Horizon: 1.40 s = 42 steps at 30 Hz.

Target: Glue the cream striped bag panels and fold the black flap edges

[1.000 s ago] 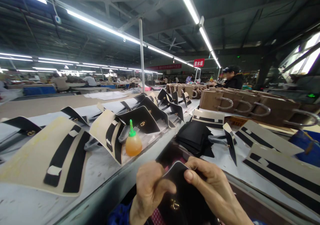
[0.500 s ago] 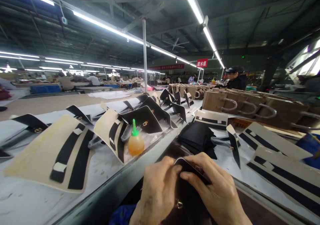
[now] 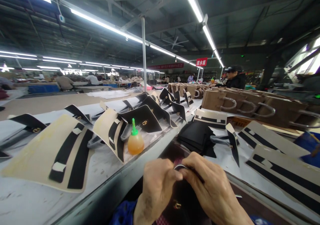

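lower centre: black panel (image 3: 186, 193) pinched at upper edge by left hand (image 3: 158, 185) and right hand (image 3: 210, 186). green-capped bottle (image 3: 135, 144) seen on bench (image 3: 105, 168), left of centre.

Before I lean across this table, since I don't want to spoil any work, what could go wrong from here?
Squeeze bottle: it stands near the table edge, so a bump might tip it and wet the beige panel beside it.
Black piece: the left hand and right hand grip its curved edge; pressing too hard could crease it.
Stack of black sheets: its sheets lie unevenly near an edge, so a knock might slide some off.
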### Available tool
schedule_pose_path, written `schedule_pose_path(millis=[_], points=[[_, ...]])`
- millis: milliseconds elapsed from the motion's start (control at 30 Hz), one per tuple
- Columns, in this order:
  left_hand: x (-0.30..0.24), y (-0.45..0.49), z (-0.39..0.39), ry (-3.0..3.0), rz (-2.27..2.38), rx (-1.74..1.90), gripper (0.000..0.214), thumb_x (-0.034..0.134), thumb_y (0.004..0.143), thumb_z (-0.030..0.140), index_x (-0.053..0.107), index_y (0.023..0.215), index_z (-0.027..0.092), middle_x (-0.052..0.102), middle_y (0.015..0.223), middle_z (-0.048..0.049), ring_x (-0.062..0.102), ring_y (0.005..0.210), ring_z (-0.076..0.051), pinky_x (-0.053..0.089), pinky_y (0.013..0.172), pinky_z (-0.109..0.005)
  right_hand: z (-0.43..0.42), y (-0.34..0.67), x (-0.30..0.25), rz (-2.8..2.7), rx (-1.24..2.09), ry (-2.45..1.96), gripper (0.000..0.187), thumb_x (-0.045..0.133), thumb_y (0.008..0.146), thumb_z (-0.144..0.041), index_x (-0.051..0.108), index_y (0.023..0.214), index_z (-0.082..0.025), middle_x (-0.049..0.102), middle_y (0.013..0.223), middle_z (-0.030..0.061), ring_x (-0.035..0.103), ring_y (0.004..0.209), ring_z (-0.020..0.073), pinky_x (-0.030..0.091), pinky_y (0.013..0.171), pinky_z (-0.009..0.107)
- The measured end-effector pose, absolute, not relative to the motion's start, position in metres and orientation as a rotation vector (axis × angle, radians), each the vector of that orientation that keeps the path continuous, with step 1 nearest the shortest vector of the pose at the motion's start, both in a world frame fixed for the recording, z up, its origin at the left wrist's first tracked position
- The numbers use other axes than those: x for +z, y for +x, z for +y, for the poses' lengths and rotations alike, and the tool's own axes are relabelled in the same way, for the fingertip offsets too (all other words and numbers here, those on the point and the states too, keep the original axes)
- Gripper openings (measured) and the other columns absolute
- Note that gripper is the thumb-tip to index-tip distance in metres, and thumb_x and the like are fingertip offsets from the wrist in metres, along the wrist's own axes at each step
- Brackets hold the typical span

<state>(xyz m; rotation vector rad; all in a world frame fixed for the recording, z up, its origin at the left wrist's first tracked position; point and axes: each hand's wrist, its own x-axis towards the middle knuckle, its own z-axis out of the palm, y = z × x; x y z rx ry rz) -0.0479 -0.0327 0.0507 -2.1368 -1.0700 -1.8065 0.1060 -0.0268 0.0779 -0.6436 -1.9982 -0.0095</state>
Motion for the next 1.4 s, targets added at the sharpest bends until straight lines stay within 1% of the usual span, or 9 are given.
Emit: schedule_pose_path(millis=[67,167,233,400,533,633,800,1033,1400], points=[[0.051,-0.049,-0.032,-2.169,-1.056,-1.823,0.051,0.048,0.099,0.056,0.052,0.062,0.021,0.054,0.048,0.0042,0.051,0.043,-0.01,0.038,0.048,-0.022,-0.028,0.104,0.075,-1.998,-0.03,-0.652,0.021,0.046,0.102,-0.019,0.056,0.083,-0.02,0.053,0.066,-0.004,0.05,0.05,0.0081,0.037,0.049,0.021],[0.053,-0.051,-0.033,-2.401,-1.161,-1.858,0.048,0.07,0.084,0.059,0.064,0.103,0.016,0.073,0.062,0.0011,0.066,0.05,-0.013,0.05,0.05,-0.02,-0.023,0.104,0.075,-2.022,0.08,-0.698,0.027,0.043,0.103,-0.024,0.055,0.078,-0.02,0.054,0.065,-0.0033,0.05,0.052,0.0088,0.037,0.05,0.021],[0.053,-0.051,-0.034,-2.54,-1.282,-1.821,0.064,0.073,0.082,0.058,0.059,0.124,0.012,0.08,0.079,-0.0055,0.074,0.063,-0.018,0.058,0.059,-0.022,-0.016,0.105,0.077,-2.053,0.286,-0.76,0.035,0.043,0.103,-0.032,0.054,0.073,-0.02,0.056,0.064,-0.0032,0.051,0.053,0.0095,0.037,0.051,0.021],[0.046,-0.059,-0.033,-2.653,-1.435,-1.806,0.052,0.067,0.092,0.043,0.057,0.137,0.018,0.082,0.092,-0.0048,0.077,0.075,-0.02,0.062,0.072,-0.026,-0.003,0.121,0.074,-1.957,0.826,-0.873,0.053,0.035,0.103,-0.054,0.064,0.078,-0.018,0.063,0.066,0.0,0.055,0.057,0.0125,0.043,0.053,0.023],[0.04,-0.07,-0.029,-2.526,-1.597,-1.787,0.04,0.063,0.095,0.041,0.062,0.131,0.024,0.081,0.098,-0.0042,0.077,0.079,-0.021,0.061,0.073,-0.027,-0.002,0.137,0.059,-1.979,0.695,-0.912,0.05,0.043,0.099,-0.061,0.071,0.097,-0.019,0.072,0.076,0.0027,0.066,0.068,0.0167,0.049,0.061,0.026],[0.036,-0.075,-0.028,-2.531,-1.64,-1.72,0.025,0.058,0.097,0.036,0.068,0.117,0.023,0.08,0.092,-0.0031,0.076,0.077,-0.019,0.058,0.064,-0.023,-0.005,0.137,0.045,-2.069,0.399,-0.904,0.036,0.056,0.096,-0.054,0.069,0.091,-0.021,0.072,0.079,0.0012,0.068,0.07,0.0158,0.049,0.062,0.025],[0.027,-0.083,-0.024,-2.404,-1.451,-1.612,0.019,0.055,0.098,0.029,0.068,0.086,0.022,0.073,0.067,0.0025,0.071,0.058,-0.014,0.052,0.055,-0.016,-0.007,0.117,0.027,-2.044,-0.013,-0.831,0.04,0.041,0.106,-0.041,0.062,0.08,-0.019,0.066,0.068,0.0002,0.06,0.056,0.0114,0.041,0.053,0.023],[0.02,-0.084,-0.013,-2.096,-1.371,-1.597,0.03,0.052,0.099,0.036,0.067,0.078,0.021,0.074,0.067,0.0018,0.071,0.057,-0.013,0.052,0.056,-0.014,0.0,0.096,0.016,-1.998,-0.225,-0.81,0.051,0.037,0.104,-0.055,0.063,0.08,-0.019,0.065,0.064,-0.0011,0.058,0.051,0.0115,0.031,0.048,0.029],[0.012,-0.106,-0.01,-1.771,-1.796,-1.767,0.032,0.057,0.084,0.051,0.071,0.078,0.022,0.08,0.077,-0.0047,0.075,0.072,-0.024,0.057,0.069,-0.029,0.004,0.157,0.017,-1.936,-0.253,-0.743,0.036,0.055,0.1,-0.046,0.067,0.08,-0.019,0.07,0.063,-0.0032,0.059,0.048,0.0074,0.037,0.053,0.023]])
